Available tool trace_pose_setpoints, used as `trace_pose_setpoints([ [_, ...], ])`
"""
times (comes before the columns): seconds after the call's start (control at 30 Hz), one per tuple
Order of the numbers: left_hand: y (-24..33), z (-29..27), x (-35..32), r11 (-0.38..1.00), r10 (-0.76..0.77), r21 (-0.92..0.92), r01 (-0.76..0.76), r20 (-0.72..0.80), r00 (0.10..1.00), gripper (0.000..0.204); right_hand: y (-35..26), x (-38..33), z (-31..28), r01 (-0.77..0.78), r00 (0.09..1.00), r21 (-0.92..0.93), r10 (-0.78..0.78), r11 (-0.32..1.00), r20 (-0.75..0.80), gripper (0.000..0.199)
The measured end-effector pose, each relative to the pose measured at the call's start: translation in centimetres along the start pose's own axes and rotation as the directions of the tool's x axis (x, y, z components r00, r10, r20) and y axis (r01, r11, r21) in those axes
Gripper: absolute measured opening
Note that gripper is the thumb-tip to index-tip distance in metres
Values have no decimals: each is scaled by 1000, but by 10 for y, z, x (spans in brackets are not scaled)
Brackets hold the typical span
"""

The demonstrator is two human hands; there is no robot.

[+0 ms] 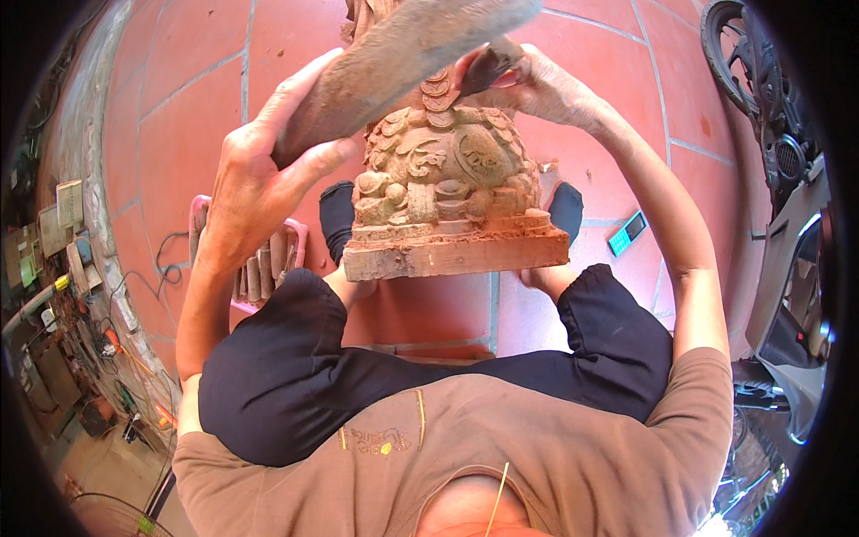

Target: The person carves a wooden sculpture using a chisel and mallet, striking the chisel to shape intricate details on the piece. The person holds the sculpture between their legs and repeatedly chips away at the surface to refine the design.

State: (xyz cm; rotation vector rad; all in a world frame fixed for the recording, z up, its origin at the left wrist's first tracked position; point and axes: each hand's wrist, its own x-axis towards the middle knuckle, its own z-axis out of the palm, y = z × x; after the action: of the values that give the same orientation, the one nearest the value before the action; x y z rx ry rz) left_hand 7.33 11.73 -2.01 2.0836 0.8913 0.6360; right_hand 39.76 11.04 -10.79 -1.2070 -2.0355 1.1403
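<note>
Carving's mid-stroke: left hand [255, 174] grips a worn wooden mallet [403, 63], right hand [537, 85] pinches a chisel [488, 67] against the reddish carved wooden statue [447, 192] just below both fingers. Next tap probably needs a steady blade.

Your left hand [259, 170] is raised, fingers and thumb wrapped closed in a firm grip, forearm rising from the lower left. Your right hand [546, 85] reaches forward, fingers pinched shut.
</note>
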Motion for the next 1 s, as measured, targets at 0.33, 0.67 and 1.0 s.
trace_pose_setpoints([
  [0.33, 0, 1, 0, 949, -212, -234, 210, 17, 977, 67, 11, -12, -2, -69, 990, 247, 98, 966, -103, 25],
  [0.67, 0, -15, -5, 846, -435, -320, 427, 50, 899, 66, 5, -41, -22, -59, 908, 450, 235, 891, -346, 31],
  [1.0, 49, -17, 42, 862, -493, -29, 506, 179, 851, 72, 30, -60, -22, -129, 904, 442, 289, 887, -315, 36],
])
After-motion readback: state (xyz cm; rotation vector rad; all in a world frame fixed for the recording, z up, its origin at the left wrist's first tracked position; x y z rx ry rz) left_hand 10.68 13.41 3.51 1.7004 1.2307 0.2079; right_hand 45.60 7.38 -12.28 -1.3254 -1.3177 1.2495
